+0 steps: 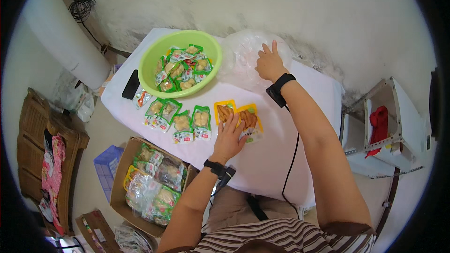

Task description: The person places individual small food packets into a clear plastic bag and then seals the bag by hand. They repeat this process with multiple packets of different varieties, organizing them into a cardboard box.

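My left hand [229, 140] lies palm down over two yellow-edged snack packets, its fingers slightly apart. One yellow packet [225, 107] is partly under my fingertips; the other yellow packet [249, 116] lies to its right, touching it. Farther back, my right hand [270, 62] rests with fingers spread on a crumpled clear plastic bag [239, 59]. Several green-edged packets [201, 121] of pale food lie left of the yellow ones. Behind them stands a lime-green plastic basin [147, 80] heaped with similar green packets.
A black phone [130, 85] and a small white packet [142, 98] lie left on the white-covered table [277, 168]. A cardboard box [117, 186] of bagged packets stands below its left edge, beside a purple basket [105, 163]. At right is a metal-edged shelf unit [404, 123]. A cable [292, 168] trails from my right wrist.
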